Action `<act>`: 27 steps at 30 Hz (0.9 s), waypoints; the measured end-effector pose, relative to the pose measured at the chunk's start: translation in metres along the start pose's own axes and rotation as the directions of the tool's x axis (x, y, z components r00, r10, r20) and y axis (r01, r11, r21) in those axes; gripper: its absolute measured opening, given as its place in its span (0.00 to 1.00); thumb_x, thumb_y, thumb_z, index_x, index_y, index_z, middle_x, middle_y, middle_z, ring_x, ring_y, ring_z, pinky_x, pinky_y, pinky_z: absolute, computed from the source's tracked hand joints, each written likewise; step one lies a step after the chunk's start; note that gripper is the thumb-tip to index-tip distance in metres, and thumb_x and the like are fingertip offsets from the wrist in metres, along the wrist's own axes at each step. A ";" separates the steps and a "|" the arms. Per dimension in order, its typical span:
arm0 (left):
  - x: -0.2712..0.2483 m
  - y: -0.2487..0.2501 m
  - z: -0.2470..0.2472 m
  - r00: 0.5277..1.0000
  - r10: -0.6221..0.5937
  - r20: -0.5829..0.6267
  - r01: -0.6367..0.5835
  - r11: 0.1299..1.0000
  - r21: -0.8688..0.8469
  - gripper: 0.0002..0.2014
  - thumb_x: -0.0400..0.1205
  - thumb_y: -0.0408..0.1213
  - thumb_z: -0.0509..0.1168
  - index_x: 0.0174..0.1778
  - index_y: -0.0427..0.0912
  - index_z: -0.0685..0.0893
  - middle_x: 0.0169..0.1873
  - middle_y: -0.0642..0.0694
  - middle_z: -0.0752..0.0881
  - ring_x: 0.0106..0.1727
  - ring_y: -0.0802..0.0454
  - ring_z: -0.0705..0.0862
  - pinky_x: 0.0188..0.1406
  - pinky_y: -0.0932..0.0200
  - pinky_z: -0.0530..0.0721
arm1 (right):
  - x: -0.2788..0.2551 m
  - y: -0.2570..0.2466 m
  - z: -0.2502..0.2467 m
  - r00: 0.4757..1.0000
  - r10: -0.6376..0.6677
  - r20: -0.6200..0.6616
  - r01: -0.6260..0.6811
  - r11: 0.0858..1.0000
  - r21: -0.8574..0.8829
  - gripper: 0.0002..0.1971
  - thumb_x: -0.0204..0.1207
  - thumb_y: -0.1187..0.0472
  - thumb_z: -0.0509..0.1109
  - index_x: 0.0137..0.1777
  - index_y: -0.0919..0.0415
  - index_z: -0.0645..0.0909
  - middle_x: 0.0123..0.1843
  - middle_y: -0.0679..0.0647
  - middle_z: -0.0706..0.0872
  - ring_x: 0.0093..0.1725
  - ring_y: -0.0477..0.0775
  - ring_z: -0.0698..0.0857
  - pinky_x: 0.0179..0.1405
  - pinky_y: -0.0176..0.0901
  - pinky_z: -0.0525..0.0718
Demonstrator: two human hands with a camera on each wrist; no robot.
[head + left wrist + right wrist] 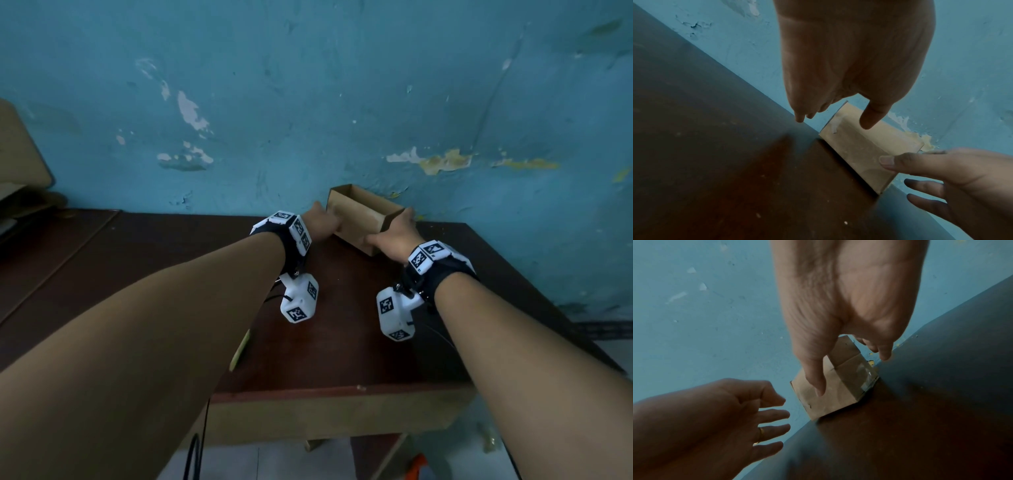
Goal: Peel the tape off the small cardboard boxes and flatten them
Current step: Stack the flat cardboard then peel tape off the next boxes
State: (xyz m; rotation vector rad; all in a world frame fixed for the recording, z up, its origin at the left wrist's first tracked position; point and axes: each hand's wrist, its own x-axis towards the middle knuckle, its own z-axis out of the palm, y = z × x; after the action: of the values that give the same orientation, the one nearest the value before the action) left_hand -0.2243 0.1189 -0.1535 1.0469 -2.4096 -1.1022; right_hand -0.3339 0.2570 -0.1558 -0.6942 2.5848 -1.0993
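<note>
Left hand point(322, 222), right hand point(394, 236) at box point(356, 222); brown table point(342, 342) (peeling blue wall point(308, 102))

Wall-facing side of cardboard box point(356, 219) unseen; yellowish strip point(239, 349) partly under left forearm point(154, 308)

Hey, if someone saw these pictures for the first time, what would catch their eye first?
Probably the open-topped cardboard box at the far edge of the dark table, against the peeling blue wall. Both bare arms stretch toward it: the right hand has its thumb on the near face, the left hand is at the other end.
</note>
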 end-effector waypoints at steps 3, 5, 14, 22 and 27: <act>0.012 -0.005 0.007 0.999 -0.001 -0.039 0.001 1.000 0.008 0.28 0.88 0.44 0.69 0.82 0.32 0.76 0.81 0.32 0.78 0.84 0.33 0.75 0.86 0.43 0.71 | 0.008 0.003 0.001 1.000 0.002 -0.003 -0.002 0.999 0.032 0.63 0.77 0.56 0.89 0.95 0.67 0.44 0.91 0.67 0.69 0.89 0.69 0.73 0.87 0.60 0.77; 0.019 -0.007 0.009 0.999 -0.022 -0.030 0.022 1.000 -0.001 0.24 0.86 0.37 0.71 0.76 0.31 0.80 0.75 0.32 0.82 0.79 0.33 0.79 0.76 0.48 0.78 | 0.010 0.005 0.001 1.000 0.000 -0.012 0.001 0.999 0.041 0.58 0.79 0.56 0.88 0.95 0.67 0.49 0.90 0.66 0.72 0.88 0.69 0.74 0.85 0.58 0.76; 0.006 -0.005 0.002 0.995 -0.051 0.085 0.060 0.992 -0.111 0.36 0.78 0.34 0.74 0.84 0.32 0.72 0.73 0.33 0.81 0.78 0.33 0.80 0.77 0.40 0.83 | -0.011 0.009 0.001 0.998 -0.046 -0.032 0.049 0.993 0.108 0.49 0.78 0.56 0.89 0.90 0.63 0.62 0.86 0.63 0.78 0.85 0.67 0.77 0.81 0.56 0.77; -0.044 -0.011 -0.039 0.995 0.065 0.081 -0.055 0.991 -0.126 0.04 0.78 0.29 0.70 0.43 0.37 0.81 0.43 0.43 0.81 0.55 0.42 0.82 0.44 0.55 0.78 | -0.069 -0.013 -0.004 0.994 -0.112 -0.006 0.111 0.982 0.152 0.49 0.78 0.55 0.89 0.91 0.64 0.62 0.85 0.62 0.78 0.84 0.65 0.78 0.76 0.51 0.76; -0.085 -0.028 -0.066 0.996 0.049 0.075 -0.035 0.984 -0.176 0.29 0.77 0.35 0.76 0.73 0.30 0.77 0.59 0.38 0.84 0.58 0.43 0.84 0.47 0.59 0.82 | -0.111 -0.035 -0.006 0.986 -0.166 0.018 0.162 0.977 0.139 0.46 0.78 0.55 0.88 0.88 0.64 0.64 0.84 0.61 0.79 0.82 0.64 0.80 0.75 0.50 0.77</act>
State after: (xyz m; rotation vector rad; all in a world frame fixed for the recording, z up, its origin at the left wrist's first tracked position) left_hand -0.1173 0.1322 -0.1271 0.9075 -2.3323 -1.3354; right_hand -0.2298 0.2970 -0.1214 -0.8954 2.4345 -1.2922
